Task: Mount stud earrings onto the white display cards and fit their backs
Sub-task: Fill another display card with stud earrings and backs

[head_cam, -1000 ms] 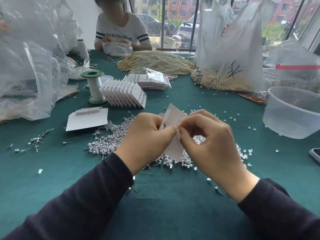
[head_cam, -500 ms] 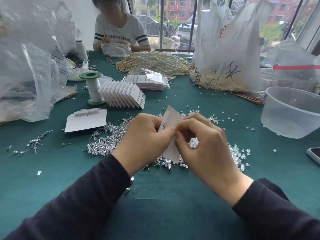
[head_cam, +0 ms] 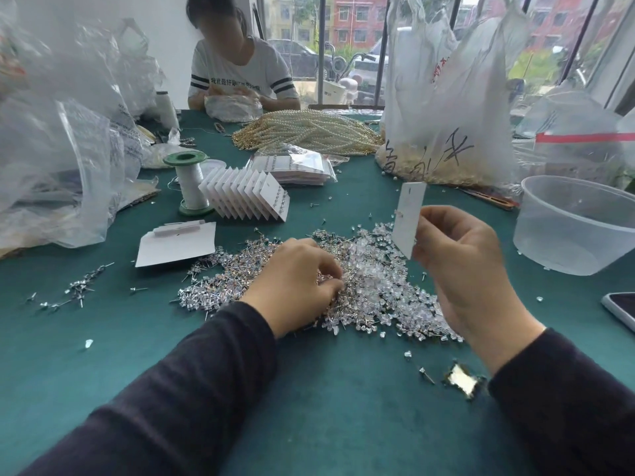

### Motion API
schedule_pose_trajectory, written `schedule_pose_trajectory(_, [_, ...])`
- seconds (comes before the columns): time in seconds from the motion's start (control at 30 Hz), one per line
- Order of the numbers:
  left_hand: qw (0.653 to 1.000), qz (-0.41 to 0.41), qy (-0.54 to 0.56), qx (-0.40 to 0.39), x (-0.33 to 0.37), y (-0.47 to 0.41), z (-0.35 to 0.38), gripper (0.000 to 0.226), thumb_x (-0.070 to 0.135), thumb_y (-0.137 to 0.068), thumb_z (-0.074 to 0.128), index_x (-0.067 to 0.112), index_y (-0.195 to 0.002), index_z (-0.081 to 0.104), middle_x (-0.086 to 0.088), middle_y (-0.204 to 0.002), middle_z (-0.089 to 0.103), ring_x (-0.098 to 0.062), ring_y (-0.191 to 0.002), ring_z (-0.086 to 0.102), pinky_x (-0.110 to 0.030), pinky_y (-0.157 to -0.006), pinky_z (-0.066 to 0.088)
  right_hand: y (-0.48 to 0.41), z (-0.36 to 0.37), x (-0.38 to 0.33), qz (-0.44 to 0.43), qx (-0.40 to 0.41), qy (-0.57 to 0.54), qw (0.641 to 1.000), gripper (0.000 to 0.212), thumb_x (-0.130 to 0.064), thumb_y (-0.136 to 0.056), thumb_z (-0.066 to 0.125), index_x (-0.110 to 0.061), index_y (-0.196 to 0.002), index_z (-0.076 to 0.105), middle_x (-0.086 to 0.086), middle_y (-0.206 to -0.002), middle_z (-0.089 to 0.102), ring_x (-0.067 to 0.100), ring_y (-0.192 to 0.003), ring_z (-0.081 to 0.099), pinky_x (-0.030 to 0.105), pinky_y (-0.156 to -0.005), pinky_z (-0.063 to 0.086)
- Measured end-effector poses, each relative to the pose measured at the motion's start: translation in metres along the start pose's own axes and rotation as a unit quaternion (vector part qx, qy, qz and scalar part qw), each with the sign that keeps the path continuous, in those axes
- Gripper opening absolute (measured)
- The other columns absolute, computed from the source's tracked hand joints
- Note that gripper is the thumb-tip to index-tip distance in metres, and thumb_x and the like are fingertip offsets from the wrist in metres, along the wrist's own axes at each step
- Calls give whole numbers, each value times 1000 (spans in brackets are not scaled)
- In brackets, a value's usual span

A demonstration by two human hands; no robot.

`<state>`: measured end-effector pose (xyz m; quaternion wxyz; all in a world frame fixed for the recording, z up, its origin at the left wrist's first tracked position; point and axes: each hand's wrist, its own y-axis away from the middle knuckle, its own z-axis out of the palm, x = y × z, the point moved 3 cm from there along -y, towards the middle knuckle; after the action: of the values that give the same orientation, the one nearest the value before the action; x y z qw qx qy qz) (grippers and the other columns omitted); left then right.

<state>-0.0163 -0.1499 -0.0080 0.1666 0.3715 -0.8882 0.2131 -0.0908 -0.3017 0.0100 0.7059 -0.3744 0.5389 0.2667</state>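
My right hand [head_cam: 464, 259] holds a white display card [head_cam: 409, 214] upright above the table, pinched at its lower edge. My left hand [head_cam: 297, 286] rests palm down on the pile of stud earrings [head_cam: 220, 286], fingertips curled into the studs; whether it grips one is hidden. Clear earring backs [head_cam: 381, 286] lie heaped between my two hands. A row of filled cards [head_cam: 247, 194] stands fanned further back, and a flat stack of blank cards [head_cam: 177, 243] lies to the left.
A clear plastic tub [head_cam: 577, 225] stands at the right, a phone [head_cam: 622, 309] at the right edge. A green-capped thread spool [head_cam: 189, 183], pearl strands [head_cam: 309, 132], plastic bags [head_cam: 51, 159] and a person across the table [head_cam: 240, 73] fill the back.
My hands have parted. The right hand lifted the card up and to the right; the left hand let go of it and dropped onto the stud pile.
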Motion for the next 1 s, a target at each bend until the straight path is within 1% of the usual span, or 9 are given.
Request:
schedule_pose_trajectory(0.13, [999, -3, 23, 46, 1, -1, -6, 6, 26, -81, 66, 22, -81, 71, 12, -79, 56, -2, -71, 46, -19, -71, 30, 2, 2, 0, 72, -31, -89, 993, 3, -5, -82, 61, -7, -83, 62, 8, -80, 64, 18, -74, 62, 28, -68, 57])
schedule_pose_trajectory(0.27, [994, -23, 86, 63, 1, 0, -17, 5, 22, -77, 69, 23, -74, 72, 22, -61, 52, 2, -58, 47, -11, -55, 32, 4, 5, -1, 150, -80, -178, 969, 35, -12, -61, 62, -1, -94, 61, 8, -77, 67, 19, -72, 63, 40, -79, 56])
schedule_pose_trajectory(0.37, [988, -43, 139, 49, -1, 2, -22, 5, 20, -75, 72, 21, -69, 71, 16, -56, 55, 1, -51, 49, -5, -49, 34, 5, 8, 1, 195, -113, -208, 952, 33, -11, -65, 58, 0, -96, 63, 10, -81, 66, 23, -74, 62, 41, -83, 54])
schedule_pose_trajectory(0.47, [987, -51, 152, 15, 0, 3, -22, 6, 22, -74, 74, 18, -72, 69, 8, -63, 63, -3, -56, 54, -14, -56, 43, 6, 10, 3, 213, -134, -223, 942, 29, -10, -68, 57, -1, -94, 65, 11, -85, 66, 25, -77, 63, 40, -82, 55])
schedule_pose_trajectory(0.6, [970, -57, 237, -5, 0, 4, -24, 8, 19, -73, 75, 14, -72, 68, -1, -61, 68, -7, -51, 60, -14, -47, 44, 7, 10, 2, 220, -146, -226, 938, 25, -9, -65, 59, -3, -87, 69, 11, -84, 67, 26, -79, 64, 41, -82, 55])
schedule_pose_trajectory(0.67, [955, -58, 290, -6, 0, 5, -26, 10, 17, -71, 76, 9, -74, 69, -3, -61, 70, -8, -50, 60, -16, -47, 46, 8, 10, 1, 224, -151, -229, 935, 21, -9, -63, 61, -4, -81, 71, 11, -84, 67, 27, -81, 63, 42, -83, 54])
schedule_pose_trajectory(0.8, [910, -82, 406, -5, 1, 6, -28, 12, 16, -62, 77, 9, -69, 72, -3, -61, 69, -10, -53, 61, -18, -50, 49, 10, 12, 1, 234, -155, -227, 933, 24, -9, -62, 61, -2, -84, 68, 12, -85, 66, 27, -83, 62, 41, -80, 55])
schedule_pose_trajectory(0.93, [831, -123, 532, -100, 3, 9, -29, 24, 13, -53, 73, 3, -76, 74, -7, -68, 71, -12, -60, 66, -18, -56, 52, 13, 14, 0, 242, -159, -229, 929, 25, -9, -60, 62, -2, -83, 69, 12, -86, 68, 28, -83, 64, 39, -77, 57])
schedule_pose_trajectory(1.0, [808, -111, 563, -133, 7, 10, -30, 22, 6, -56, 70, 3, -78, 74, -10, -72, 72, -15, -64, 68, -18, -59, 54, 14, 15, 0, 243, -171, -228, 927, 25, -9, -62, 62, -2, -85, 68, 13, -87, 68, 28, -84, 64, 41, -80, 56])
